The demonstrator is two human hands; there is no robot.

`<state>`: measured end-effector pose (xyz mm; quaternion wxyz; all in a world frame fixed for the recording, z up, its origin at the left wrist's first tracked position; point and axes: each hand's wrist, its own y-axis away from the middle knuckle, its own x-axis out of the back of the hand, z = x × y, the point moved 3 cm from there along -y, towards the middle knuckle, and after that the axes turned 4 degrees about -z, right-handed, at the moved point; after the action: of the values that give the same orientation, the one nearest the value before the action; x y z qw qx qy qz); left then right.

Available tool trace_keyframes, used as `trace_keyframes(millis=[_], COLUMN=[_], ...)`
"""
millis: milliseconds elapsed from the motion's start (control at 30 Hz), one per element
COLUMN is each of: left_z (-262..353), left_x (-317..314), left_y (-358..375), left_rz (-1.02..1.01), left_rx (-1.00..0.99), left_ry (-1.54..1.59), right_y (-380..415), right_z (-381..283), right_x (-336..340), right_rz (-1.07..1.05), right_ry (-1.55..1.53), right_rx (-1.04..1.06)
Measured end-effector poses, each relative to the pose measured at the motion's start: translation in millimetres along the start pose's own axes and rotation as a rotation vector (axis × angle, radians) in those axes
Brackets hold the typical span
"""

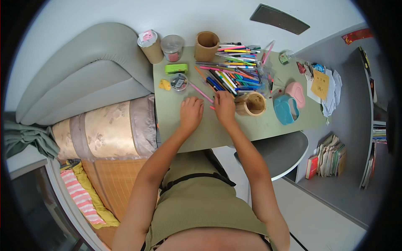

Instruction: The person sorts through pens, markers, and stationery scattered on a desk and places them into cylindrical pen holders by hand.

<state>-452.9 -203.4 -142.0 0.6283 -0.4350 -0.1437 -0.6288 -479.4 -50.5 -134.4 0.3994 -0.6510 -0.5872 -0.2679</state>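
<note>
My left hand (191, 112) lay palm down on the green worktop (184, 134), fingers loosely bent and close together; I cannot tell whether its grip had anything beneath it. My right hand (225, 106) was beside it to the right, fingers bent downward at the near edge of a large pile of pens (234, 77). Its grip looked partly closed, but the fingertips were hidden, so I cannot tell whether it had hold of a pen.

A long pink pen (200, 91) slanted across the gap between my hands, its near end close to my right fingers.

The pens, in many colours, spread over the far middle of the worktop. Just right of my right hand stood a short wooden cup (251, 103), open at the top. A taller wooden holder (207, 45) stood at the far side, left of the farthest pens.

Farther left were a clear jar (172, 46) and a brown paper cup (148, 45). Nearer than these were a bright green box (176, 68), a small round tub (179, 82) and a yellow scrap (165, 85). To the right lay a blue frame (286, 109) and a pink one (295, 93).
</note>
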Motion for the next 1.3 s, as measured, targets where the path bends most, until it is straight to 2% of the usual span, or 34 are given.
trace_keyframes(millis=[267,467,567,667,767,900,1000,1200,1300], left_z=[8.7,9.1,4.1,1.9,-7.2,-24.2,-32.4,-41.4,-43.0], left_x=[-27.3,-21.4,-6.7,21.7,47.7,71.9,79.9,77.8,74.9], left_y=[-8.9,-8.7,-10.0,-13.5,-15.5,-15.7,-16.6,-24.6,-26.4], left_rz=[-0.033,-0.025,0.059,0.187,0.3,0.388,0.388,0.399,0.384], left_rx=[-0.039,-0.026,-0.005,0.005,0.031,0.102,0.165,0.16,0.172], left_ry=[-0.008,0.007,0.021,0.039,0.027,0.012,0.04,0.04,0.039], right_y=[12.3,2.3,-11.6,-33.3,-54.5,-66.1,-67.7,-72.7,-70.2], right_z=[13.8,12.5,-4.8,-33.2,-72.5,-104.9,-110.4,-111.2,-102.2], right_x=[-7.5,-14.9,-3.0,-4.0,-6.7,-17.7,-29.0,-30.9,-30.1], right_rz=[-0.104,-0.141,-0.05,-0.01,-0.07,-0.123,-0.157,-0.029,-0.095], right_ry=[0.086,0.144,-0.063,-0.429,-0.775,-0.695,-0.659,-0.371,-0.35], right_rx=[-0.002,0.008,0.056,0.02,-0.079,0.014,-0.014,0.207,0.15])
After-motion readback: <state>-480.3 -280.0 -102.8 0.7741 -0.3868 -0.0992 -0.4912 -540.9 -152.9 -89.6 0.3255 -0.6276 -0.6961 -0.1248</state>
